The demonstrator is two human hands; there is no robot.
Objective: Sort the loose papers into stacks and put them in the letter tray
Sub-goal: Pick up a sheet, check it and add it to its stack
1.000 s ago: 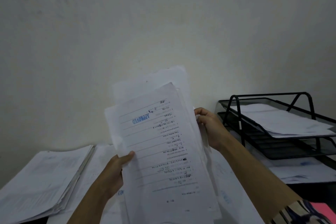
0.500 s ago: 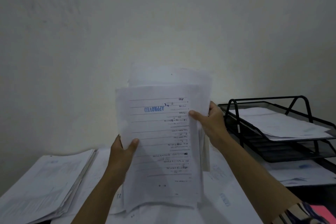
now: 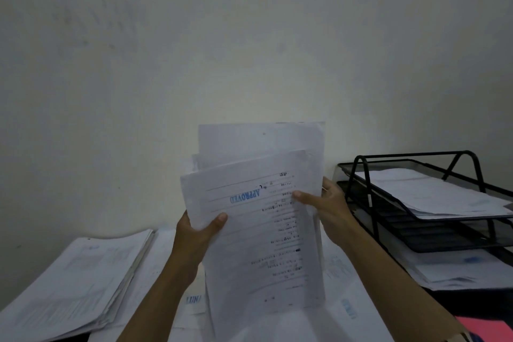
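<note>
I hold a sheaf of white papers (image 3: pixel 263 244) upright in front of the wall; its front sheet is upside down and carries a blue APPROVED stamp. My left hand (image 3: pixel 194 233) grips the sheaf's left edge, thumb on the front. My right hand (image 3: pixel 327 208) grips the right edge, thumb across the front sheet. The sheets behind stand higher and are fanned unevenly. A black mesh letter tray (image 3: pixel 361 172) stands at the right; its top tier holds a stack of papers (image 3: pixel 433 194), and the tier below looks bare.
A thick stack of papers (image 3: pixel 72 286) lies on the table at the left. Loose sheets (image 3: pixel 347 311) cover the table under my arms. More papers (image 3: pixel 458 266) lie under the tray. A pink object (image 3: pixel 483 327) shows at the lower right corner.
The sheaf swung from a left tilt to upright and shifted right. My right thumb moved onto the front sheet, which now sits skewed against the sheets behind.
</note>
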